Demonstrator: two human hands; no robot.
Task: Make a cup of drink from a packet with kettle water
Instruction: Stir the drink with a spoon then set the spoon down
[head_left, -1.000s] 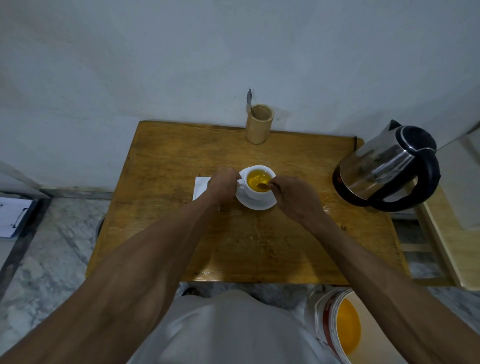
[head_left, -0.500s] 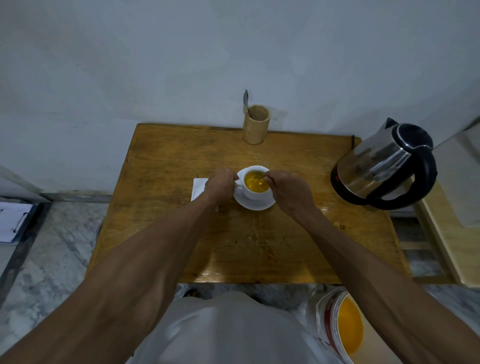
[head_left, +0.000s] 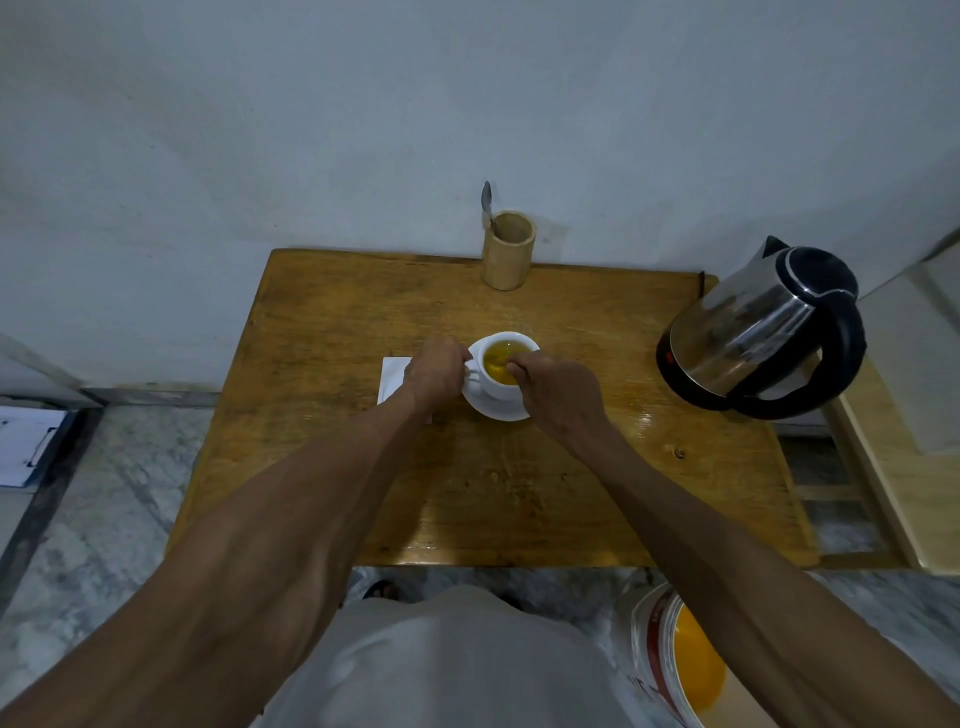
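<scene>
Fragile, full cup (head_left: 506, 364) was pinched at its handle by left hand (head_left: 435, 366); right hand (head_left: 558, 397) fingers closed, contents unseen.

There is one view only — a wide-angle camera worn on the person's head, looking forward and steeply down. It faces a pale wall (head_left: 467, 104), with a wooden table (head_left: 332, 467) pushed against it filling the middle of the frame. The view is close enough that both forearms reach in from the bottom corners — straight lines bow toward the edges.
</scene>
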